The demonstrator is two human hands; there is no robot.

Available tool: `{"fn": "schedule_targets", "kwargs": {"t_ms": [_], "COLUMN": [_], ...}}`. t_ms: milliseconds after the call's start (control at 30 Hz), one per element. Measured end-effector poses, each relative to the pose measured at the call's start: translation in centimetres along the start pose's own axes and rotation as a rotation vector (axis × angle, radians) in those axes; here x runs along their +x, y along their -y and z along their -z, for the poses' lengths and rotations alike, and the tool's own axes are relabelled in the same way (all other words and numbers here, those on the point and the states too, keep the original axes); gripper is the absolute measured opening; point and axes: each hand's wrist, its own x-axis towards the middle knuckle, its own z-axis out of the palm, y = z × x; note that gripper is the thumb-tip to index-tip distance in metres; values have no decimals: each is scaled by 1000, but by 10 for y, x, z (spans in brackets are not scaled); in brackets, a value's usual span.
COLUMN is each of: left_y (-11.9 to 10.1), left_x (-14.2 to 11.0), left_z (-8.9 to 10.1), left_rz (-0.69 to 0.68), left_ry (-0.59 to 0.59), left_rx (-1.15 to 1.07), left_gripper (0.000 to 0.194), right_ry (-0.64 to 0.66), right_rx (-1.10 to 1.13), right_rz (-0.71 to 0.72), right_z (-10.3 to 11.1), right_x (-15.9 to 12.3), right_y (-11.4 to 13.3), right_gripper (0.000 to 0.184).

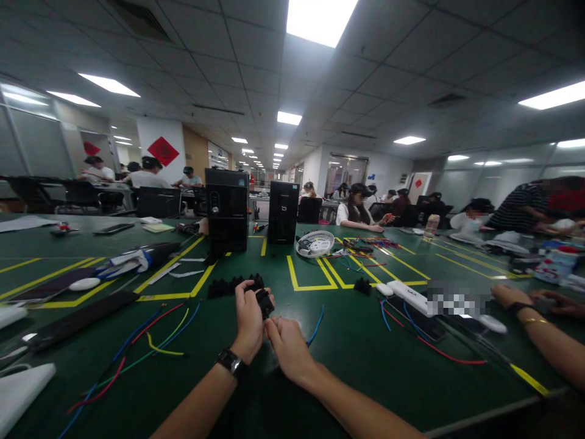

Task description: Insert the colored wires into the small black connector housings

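A small black block-shaped part (264, 302) is gripped in my left hand (248, 317), its fingers wrapped around it over the table's middle. Right beneath that part, my right hand (290, 350) has its thumb and fingertips pinched together. What they pinch is too small to make out. A blue wire (316, 324) comes out from behind my right hand; I cannot tell if it runs into the fingers. Behind my left hand, several black ridged parts (223, 288) lie in a row. One more black part (362, 286) lies further right.
Loose coloured wires (158, 350) lie on the left. Two black computer cases (282, 213) and a white basket (315, 242) stand further back. A white power strip (411, 297) lies to the right, near another person's hands (509, 296). Yellow tape marks the green table (356, 390).
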Motion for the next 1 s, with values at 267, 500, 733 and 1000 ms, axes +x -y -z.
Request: {"fn": "schedule_targets", "kwargs": {"t_ms": [267,500,733,1000], "left_y": [-15,-7,-9,-2], "left_x": [0,2,8,4], "left_z": [2,0,1,-3], "left_rz": [-360,-121,-246,2], "left_ry": [239,105,159,119], "left_rx": [213,19,88,-85], "left_gripper": [21,23,19,22], "right_ry": [5,50,13,15], "right_rx": [94,153,185,145], "right_rz": [-24,-57,-121,-80], "right_z": [17,5,6,-2], "right_x": [0,0,2,-1], "right_y": [0,-4,-1,2], "right_gripper": [38,38,36,37]}}
